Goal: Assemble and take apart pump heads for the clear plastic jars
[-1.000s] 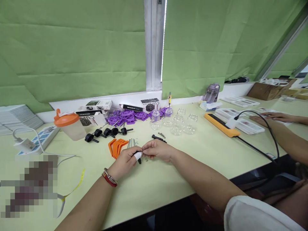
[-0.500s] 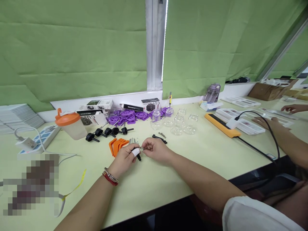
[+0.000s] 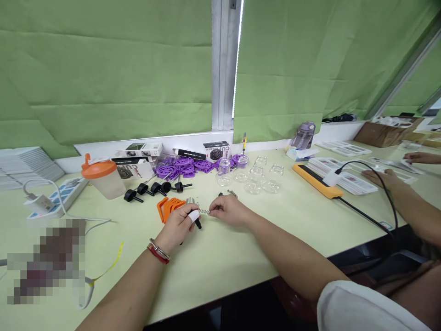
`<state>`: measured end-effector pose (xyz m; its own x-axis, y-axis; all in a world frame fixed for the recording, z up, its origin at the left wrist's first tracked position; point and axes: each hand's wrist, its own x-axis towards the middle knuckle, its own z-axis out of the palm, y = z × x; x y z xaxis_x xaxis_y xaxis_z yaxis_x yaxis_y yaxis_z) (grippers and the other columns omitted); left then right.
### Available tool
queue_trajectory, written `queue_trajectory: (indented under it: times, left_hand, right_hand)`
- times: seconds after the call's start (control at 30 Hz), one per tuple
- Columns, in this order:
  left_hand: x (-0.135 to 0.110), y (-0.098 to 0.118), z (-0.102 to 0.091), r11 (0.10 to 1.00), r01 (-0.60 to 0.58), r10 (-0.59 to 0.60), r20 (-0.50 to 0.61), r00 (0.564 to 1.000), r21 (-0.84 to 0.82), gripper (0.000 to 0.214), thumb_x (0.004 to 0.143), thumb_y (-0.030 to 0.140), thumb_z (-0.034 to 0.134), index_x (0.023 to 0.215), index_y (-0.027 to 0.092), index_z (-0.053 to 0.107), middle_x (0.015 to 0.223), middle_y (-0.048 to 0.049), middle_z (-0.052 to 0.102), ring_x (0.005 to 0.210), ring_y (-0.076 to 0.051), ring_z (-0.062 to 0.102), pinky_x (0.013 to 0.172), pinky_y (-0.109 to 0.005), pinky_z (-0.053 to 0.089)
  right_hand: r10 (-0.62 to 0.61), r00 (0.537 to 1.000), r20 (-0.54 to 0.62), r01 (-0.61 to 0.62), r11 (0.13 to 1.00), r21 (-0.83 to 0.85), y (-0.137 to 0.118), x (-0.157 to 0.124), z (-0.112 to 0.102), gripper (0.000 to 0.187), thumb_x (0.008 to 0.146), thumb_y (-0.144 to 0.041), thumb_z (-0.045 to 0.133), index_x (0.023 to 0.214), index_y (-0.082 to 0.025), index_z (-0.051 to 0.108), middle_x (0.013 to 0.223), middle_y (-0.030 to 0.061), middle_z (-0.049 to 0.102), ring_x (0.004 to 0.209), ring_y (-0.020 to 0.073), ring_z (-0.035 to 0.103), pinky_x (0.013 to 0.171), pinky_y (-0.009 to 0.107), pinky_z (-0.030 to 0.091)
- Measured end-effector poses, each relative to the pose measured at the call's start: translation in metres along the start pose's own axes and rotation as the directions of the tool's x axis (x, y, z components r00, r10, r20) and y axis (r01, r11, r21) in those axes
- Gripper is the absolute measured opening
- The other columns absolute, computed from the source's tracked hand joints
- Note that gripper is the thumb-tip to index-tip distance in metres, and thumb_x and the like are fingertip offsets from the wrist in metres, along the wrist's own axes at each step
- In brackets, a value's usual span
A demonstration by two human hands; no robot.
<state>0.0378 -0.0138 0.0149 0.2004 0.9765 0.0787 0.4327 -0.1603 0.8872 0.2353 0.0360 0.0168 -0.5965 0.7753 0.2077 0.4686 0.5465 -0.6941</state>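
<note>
My left hand (image 3: 179,224) is closed around a slim black plastic part (image 3: 197,224), whose end sticks out below the fingers. Something white wraps one of its fingers. Between the two hands stretches a thin metal spring (image 3: 204,211), its right end pinched by my right hand (image 3: 230,210); whether its left end sits in the black part or the fingers is hidden. Just behind the right hand lie more springs (image 3: 232,193). Orange bent pieces (image 3: 168,209) and metal pins (image 3: 190,200) lie beyond the left hand.
Black round-headed parts (image 3: 158,188), purple plastic parts (image 3: 184,166) and clear glass jars (image 3: 257,172) stand farther back. An orange-lidded cup (image 3: 105,177) is at left. At right are an orange power strip (image 3: 317,181) and a co-worker's hands (image 3: 381,178) over white sheets.
My right hand has drawn slightly to the right, and more of the spring shows between the hands. It now covers most of the black parts behind it.
</note>
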Motion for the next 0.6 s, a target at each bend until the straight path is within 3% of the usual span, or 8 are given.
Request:
queue_trajectory:
  times: [0.07, 0.13, 0.23, 0.3, 0.43, 0.6]
  left_hand:
    - [0.000, 0.000, 0.000, 0.999, -0.020, 0.019, 0.005, 1.000, 0.043, 0.016, 0.084, 0.032, 0.046, 0.085, 0.021, 0.058, 0.051, 0.0045, 0.047, 0.048, -0.011, 0.042, 0.048, -0.022, 0.033]
    - [0.000, -0.001, 0.000, 0.996, -0.036, 0.035, 0.015, 0.999, 0.079, 0.017, 0.085, 0.032, 0.045, 0.085, 0.021, 0.058, 0.052, 0.0040, 0.048, 0.049, -0.012, 0.043, 0.049, -0.023, 0.034]
    - [0.000, -0.001, 0.000, 0.993, -0.042, 0.038, 0.037, 0.999, 0.115, 0.017, 0.085, 0.033, 0.045, 0.086, 0.021, 0.058, 0.053, 0.0039, 0.048, 0.051, -0.012, 0.043, 0.050, -0.023, 0.035]
    - [-0.001, -0.001, 0.000, 0.990, -0.047, 0.038, 0.067, 0.997, 0.135, 0.019, 0.086, 0.033, 0.045, 0.087, 0.021, 0.059, 0.055, 0.0040, 0.048, 0.052, -0.012, 0.043, 0.052, -0.024, 0.036]
    - [-0.002, 0.003, 0.001, 0.977, -0.100, 0.073, 0.144, 0.987, 0.189, 0.020, 0.087, 0.032, 0.044, 0.086, 0.020, 0.059, 0.059, 0.0036, 0.049, 0.056, -0.012, 0.045, 0.058, -0.025, 0.038]
    - [-0.003, 0.006, -0.001, 0.955, -0.147, 0.105, 0.170, 0.980, 0.259, 0.020, 0.087, 0.029, 0.042, 0.087, 0.019, 0.059, 0.069, 0.0010, 0.055, 0.064, -0.013, 0.048, 0.063, -0.026, 0.040]
  right_hand:
    - [0.026, 1.000, 0.004, -0.026, 0.993, 0.113, 0.005, 0.000, -0.008, 0.013, 0.076, -0.028, 0.062, 0.079, -0.018, 0.070, 0.071, 0.0019, 0.066, 0.063, 0.0123, 0.056, 0.060, 0.024, 0.042]
    - [0.090, 0.989, -0.117, -0.069, 0.983, 0.169, 0.015, 0.001, -0.018, 0.016, 0.075, -0.030, 0.062, 0.082, -0.017, 0.069, 0.073, 0.0025, 0.067, 0.064, 0.0132, 0.058, 0.061, 0.024, 0.044]
    - [0.266, 0.878, -0.399, -0.245, 0.964, 0.104, 0.034, 0.004, -0.034, 0.022, 0.080, -0.023, 0.052, 0.093, -0.017, 0.068, 0.082, 0.0043, 0.070, 0.068, 0.0143, 0.062, 0.064, 0.025, 0.046]
    - [0.325, 0.819, -0.472, -0.409, 0.909, -0.084, 0.047, 0.007, -0.042, 0.024, 0.079, -0.018, 0.051, 0.095, -0.019, 0.070, 0.088, 0.0052, 0.071, 0.077, 0.0166, 0.063, 0.070, 0.026, 0.046]
    - [0.421, 0.792, -0.442, -0.588, 0.722, -0.366, 0.062, 0.014, -0.042, 0.023, 0.079, -0.016, 0.053, 0.092, -0.022, 0.071, 0.090, 0.0069, 0.070, 0.085, 0.0209, 0.063, 0.066, 0.026, 0.042]
    - [0.504, 0.778, -0.375, -0.628, 0.623, -0.466, 0.067, 0.018, -0.032, 0.015, 0.080, -0.017, 0.054, 0.082, -0.019, 0.069, 0.086, 0.0092, 0.068, 0.081, 0.0207, 0.062, 0.062, 0.026, 0.039]
